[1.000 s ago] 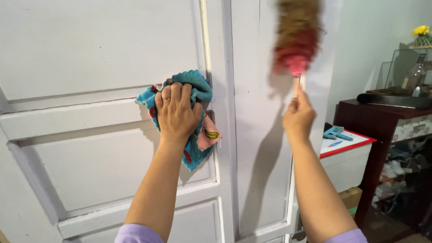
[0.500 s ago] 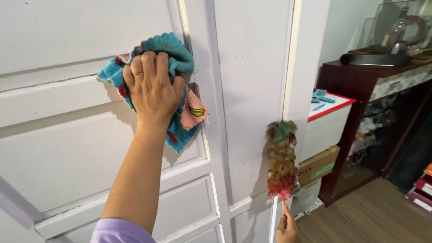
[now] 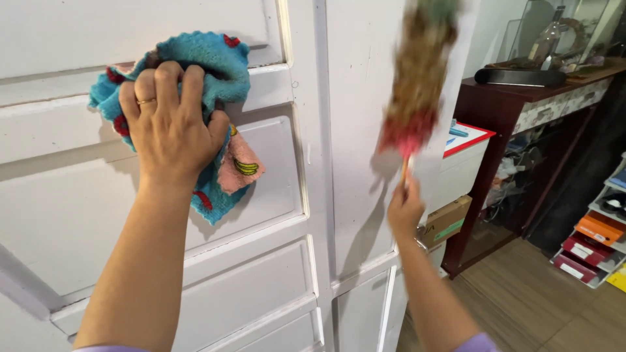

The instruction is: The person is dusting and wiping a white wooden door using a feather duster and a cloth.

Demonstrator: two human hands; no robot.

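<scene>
1. The left hand presses a blue cloth flat against a white panelled door.
2. The fingers of that hand are spread and curl over the top of the cloth, so they hold it to the door. One of them wears a gold ring.
3. The cloth is fuzzy and blue with red spots. A pink corner with a yellow banana picture hangs down under the hand.
4. The cloth sits on the raised bar between two door panels, near the upper left of the view.
5. The right hand is closed tight around the thin stick of a feather duster.
6. The duster points up, and its fluffy brown and red head is blurry. It is in front of the white door frame, to the right of the cloth and well apart from it.
7. Further right stands a dark wooden cabinet with a long black thing on top.
8. Next to it are a white box with a red-edged lid and a brown cardboard box.
9. Coloured boxes sit on a rack by the wooden floor.
</scene>
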